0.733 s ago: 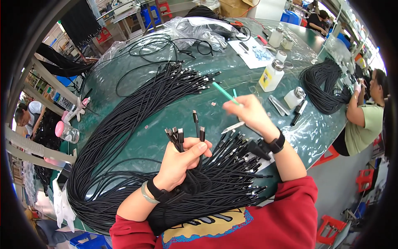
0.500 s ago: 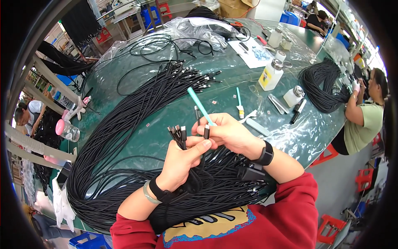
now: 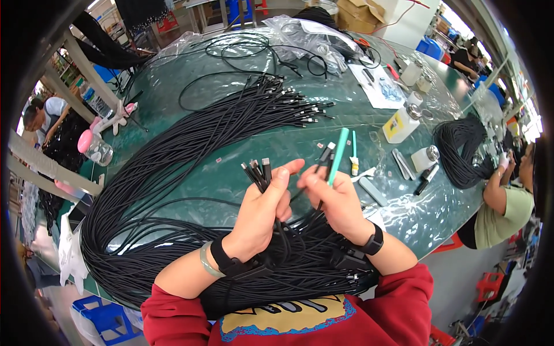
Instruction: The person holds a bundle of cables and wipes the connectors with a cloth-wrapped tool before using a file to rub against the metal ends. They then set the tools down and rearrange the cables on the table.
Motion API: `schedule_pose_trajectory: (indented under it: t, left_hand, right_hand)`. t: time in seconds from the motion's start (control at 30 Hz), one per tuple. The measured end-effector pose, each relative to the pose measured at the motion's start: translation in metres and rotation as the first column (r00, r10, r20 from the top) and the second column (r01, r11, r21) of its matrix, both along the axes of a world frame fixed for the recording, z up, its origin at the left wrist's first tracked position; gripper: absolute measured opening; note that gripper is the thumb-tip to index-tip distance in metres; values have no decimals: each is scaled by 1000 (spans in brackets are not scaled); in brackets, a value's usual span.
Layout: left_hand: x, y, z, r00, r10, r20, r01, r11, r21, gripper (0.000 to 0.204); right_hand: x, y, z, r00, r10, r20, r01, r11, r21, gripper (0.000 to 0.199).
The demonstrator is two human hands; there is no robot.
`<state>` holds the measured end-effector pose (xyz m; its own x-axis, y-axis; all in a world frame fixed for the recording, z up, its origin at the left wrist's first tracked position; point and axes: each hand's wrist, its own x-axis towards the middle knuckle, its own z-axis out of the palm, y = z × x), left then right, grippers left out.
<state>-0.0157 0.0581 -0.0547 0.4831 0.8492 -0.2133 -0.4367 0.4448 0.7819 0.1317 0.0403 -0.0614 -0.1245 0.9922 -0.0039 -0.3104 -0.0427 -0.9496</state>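
Note:
My left hand [image 3: 259, 213] is closed around several black cables, and their plug ends [image 3: 255, 172] stand up above the thumb. A short gap away, my right hand [image 3: 337, 202] pinches a teal stick [image 3: 340, 153] together with a black cable end [image 3: 325, 153], whose metal tip points up. Cables hang down below both hands. Under my hands and forearms lies a large bundle of black cables [image 3: 173, 135]; it curves round to the left and ends in many metal plugs further back.
The green table [image 3: 202, 179] has a clear plastic cover. At right are a white bottle [image 3: 402, 124], a smaller bottle [image 3: 425, 157], tweezers [image 3: 403, 164], a black marker [image 3: 426, 181] and a teal-handled brush [image 3: 354, 155]. A co-worker [image 3: 508, 202] sits at right beside another cable coil [image 3: 461, 147].
My hands have drawn apart: the right has moved right, with the teal stick now more upright and a cable end beside it. The left keeps its cables. The whole view has shifted slightly.

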Motion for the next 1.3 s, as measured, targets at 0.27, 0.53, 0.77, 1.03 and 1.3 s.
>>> schedule_pose_trajectory:
  t: [0.27,0.53,0.77,1.03,1.3]
  left_hand:
    - [6,3,-10,993,-89,-77,99,987,126,44]
    - [8,4,-16,973,-221,61,212,969,125,43]
    - [10,4,-16,996,16,89,-22,998,58,39]
    - [-3,3,6,992,101,-77,-91,988,121,28]
    - [-9,0,15,991,12,-133,-10,1000,17,31]
  right_hand:
    - [-4,-5,-7,960,153,232,-142,988,-66,12]
    - [-19,-6,-9,996,-39,75,40,999,-15,13]
    - [-9,-4,-17,998,-6,63,13,994,-111,14]
    - [-15,-15,-14,994,-30,103,34,999,-34,10]
    - [2,-13,4,968,238,74,-237,971,-28,17]
